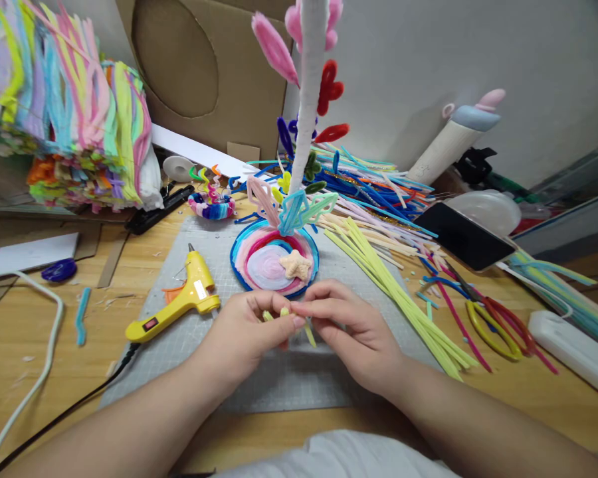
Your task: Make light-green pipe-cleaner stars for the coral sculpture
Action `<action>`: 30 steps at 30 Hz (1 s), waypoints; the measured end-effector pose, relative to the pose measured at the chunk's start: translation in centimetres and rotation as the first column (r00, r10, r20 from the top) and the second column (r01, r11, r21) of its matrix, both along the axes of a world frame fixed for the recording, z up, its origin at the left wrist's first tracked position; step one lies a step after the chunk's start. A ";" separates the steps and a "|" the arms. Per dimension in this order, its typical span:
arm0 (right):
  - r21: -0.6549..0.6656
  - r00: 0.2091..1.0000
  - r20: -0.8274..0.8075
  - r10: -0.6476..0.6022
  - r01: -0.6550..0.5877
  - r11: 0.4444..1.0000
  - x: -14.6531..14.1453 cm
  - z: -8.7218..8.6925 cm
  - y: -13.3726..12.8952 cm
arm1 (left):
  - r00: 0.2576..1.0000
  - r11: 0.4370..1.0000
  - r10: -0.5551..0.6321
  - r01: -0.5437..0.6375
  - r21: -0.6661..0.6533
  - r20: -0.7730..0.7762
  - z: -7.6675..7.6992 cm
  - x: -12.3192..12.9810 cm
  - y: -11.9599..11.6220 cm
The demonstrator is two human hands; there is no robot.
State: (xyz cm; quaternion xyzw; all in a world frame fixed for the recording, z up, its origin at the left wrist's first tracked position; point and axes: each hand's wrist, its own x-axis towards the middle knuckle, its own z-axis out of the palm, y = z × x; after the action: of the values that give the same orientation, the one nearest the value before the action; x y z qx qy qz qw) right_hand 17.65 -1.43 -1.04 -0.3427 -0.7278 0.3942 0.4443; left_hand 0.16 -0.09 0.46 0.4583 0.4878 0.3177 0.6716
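Observation:
Over the grey cutting mat [299, 388], my left hand [246, 332] and my right hand [351, 328] meet fingertip to fingertip. Both pinch a short yellow-green pipe cleaner [309, 334]; part of it is hidden behind the fingers. Just beyond them stands a round base [266, 269] coiled from blue, pink and lilac pipe cleaners, with a cream star [296, 265] on it. A white wrapped stem [306, 113] rises from behind the base, carrying coloured pipe-cleaner petals and loops. Left of my left hand lies a yellow glue gun [184, 299].
Yellow-green pipe cleaners [398, 299] lie on the mat's right, near red and yellow-handled scissors [498, 325] and a phone [463, 236]. Pipe-cleaner bundles [90, 99] fill the back left. A white cable [54, 332] crosses the left side, and a white power strip [573, 352] sits at right.

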 end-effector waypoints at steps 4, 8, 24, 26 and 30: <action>-0.021 0.999 -0.031 -0.032 0.031 0.999 0.1 -0.2 0.0 | 0.999 0.999 0.031 -0.030 -0.017 0.042 -0.2 -0.2 0.2; -0.021 0.999 -0.041 -0.029 0.028 0.999 0.2 -0.1 0.0 | 0.999 0.999 0.031 -0.032 0.007 0.033 -0.1 -0.4 0.3; -0.302 0.979 -0.195 -0.050 -0.011 0.953 0.0 -0.6 0.4 | 0.978 0.992 -0.043 0.066 -0.108 0.203 -1.0 -0.4 0.3; -0.309 0.980 -0.193 -0.046 -0.016 0.951 0.1 -0.5 0.5 | 0.970 0.988 -0.046 0.079 -0.129 0.240 -1.0 -0.5 0.3; -0.341 0.991 -0.129 0.032 -0.075 0.937 0.8 -0.3 1.1 | 0.961 0.979 -0.057 0.108 -0.176 0.271 -0.8 -0.5 0.4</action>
State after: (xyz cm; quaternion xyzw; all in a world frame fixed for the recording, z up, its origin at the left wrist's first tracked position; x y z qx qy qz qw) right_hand 18.40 -0.32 -1.30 -0.3709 -0.6281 0.5478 0.4097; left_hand -0.36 0.27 -0.31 0.3661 0.4023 0.2998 0.7837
